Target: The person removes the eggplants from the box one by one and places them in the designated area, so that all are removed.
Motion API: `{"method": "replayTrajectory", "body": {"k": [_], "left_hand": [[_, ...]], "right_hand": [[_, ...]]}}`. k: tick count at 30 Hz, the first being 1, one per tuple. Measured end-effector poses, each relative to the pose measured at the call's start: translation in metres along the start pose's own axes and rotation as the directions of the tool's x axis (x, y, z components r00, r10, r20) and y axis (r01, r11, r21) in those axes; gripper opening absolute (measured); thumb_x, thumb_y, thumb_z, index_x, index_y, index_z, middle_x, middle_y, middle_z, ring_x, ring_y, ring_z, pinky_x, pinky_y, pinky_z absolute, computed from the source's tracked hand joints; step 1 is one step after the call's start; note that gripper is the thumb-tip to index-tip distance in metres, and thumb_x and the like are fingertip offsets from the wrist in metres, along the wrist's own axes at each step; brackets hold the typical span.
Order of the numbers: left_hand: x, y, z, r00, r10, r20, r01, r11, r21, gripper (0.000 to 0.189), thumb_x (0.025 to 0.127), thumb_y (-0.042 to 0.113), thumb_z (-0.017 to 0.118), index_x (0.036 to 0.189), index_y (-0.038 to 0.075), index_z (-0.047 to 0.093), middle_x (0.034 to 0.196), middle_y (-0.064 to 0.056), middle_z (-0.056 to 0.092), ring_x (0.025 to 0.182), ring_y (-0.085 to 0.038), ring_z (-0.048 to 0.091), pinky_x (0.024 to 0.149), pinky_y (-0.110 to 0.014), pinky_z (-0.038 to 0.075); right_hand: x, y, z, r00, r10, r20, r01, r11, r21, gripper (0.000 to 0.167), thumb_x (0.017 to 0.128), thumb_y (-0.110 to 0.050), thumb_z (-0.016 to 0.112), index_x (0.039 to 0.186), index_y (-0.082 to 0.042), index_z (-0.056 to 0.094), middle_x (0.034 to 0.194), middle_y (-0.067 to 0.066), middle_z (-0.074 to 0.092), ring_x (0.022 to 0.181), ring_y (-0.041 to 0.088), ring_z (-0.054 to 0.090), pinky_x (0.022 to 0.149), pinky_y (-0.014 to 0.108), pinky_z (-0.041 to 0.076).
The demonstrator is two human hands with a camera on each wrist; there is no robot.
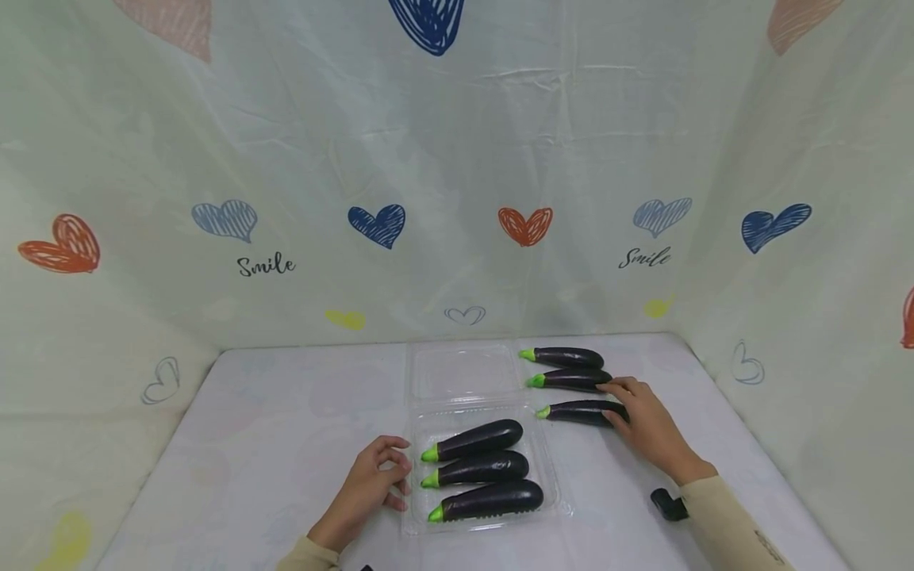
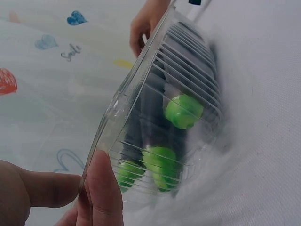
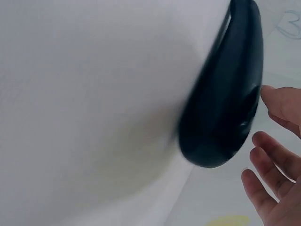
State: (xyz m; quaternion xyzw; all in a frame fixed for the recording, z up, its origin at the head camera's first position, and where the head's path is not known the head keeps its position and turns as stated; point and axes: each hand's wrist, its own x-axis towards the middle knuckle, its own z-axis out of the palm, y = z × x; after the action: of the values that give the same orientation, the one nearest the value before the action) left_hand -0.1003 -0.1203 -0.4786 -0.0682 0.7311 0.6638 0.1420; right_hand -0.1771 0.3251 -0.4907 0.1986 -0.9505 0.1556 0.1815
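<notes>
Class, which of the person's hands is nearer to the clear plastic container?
The left. The left hand pinches the container at its left edge; the right hand is beyond its right side, by the blunt ends of the loose eggplants.

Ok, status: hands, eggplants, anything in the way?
Left hand pinching clear clamshell's rim. Right hand at nearest loose eggplant, fingers apart, no grip seen. Three eggplants inside, three loose. Lid folded open; no obstruction seen.
</notes>
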Motion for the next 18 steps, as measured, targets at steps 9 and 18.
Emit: {"method": "replayTrajectory", "body": {"k": [9,18], "left_hand": [[-0.001,0.000,0.000,1.000,0.001,0.001,-0.001,1.000,-0.001,0.035,0.100,-0.004,0.059,0.133,-0.010,0.050,0.095,-0.007,0.060,0.070,-0.018,0.062,0.053,-0.031,0.060],[-0.001,0.001,-0.001,1.000,0.002,0.008,-0.001,1.000,-0.007,0.035,0.100,-0.004,0.059,0.133,-0.009,0.049,0.095,-0.007,0.060,0.070,-0.018,0.062,0.053,-0.031,0.060]], "right_hand": [[0.002,-0.027,-0.009,0.994,-0.106,-0.028,0.106,0.994,-0.001,0.047,0.080,0.001,0.089,0.124,-0.001,0.071,0.120,0.015,0.066,0.108,0.036,0.065,0.088,0.053,0.060],[0.006,-0.057,-0.022,0.978,-0.204,-0.045,0.204,0.979,-0.014,0.049,0.078,-0.002,0.091,0.122,-0.003,0.071,0.119,0.011,0.067,0.107,0.030,0.066,0.086,0.047,0.061]]}}
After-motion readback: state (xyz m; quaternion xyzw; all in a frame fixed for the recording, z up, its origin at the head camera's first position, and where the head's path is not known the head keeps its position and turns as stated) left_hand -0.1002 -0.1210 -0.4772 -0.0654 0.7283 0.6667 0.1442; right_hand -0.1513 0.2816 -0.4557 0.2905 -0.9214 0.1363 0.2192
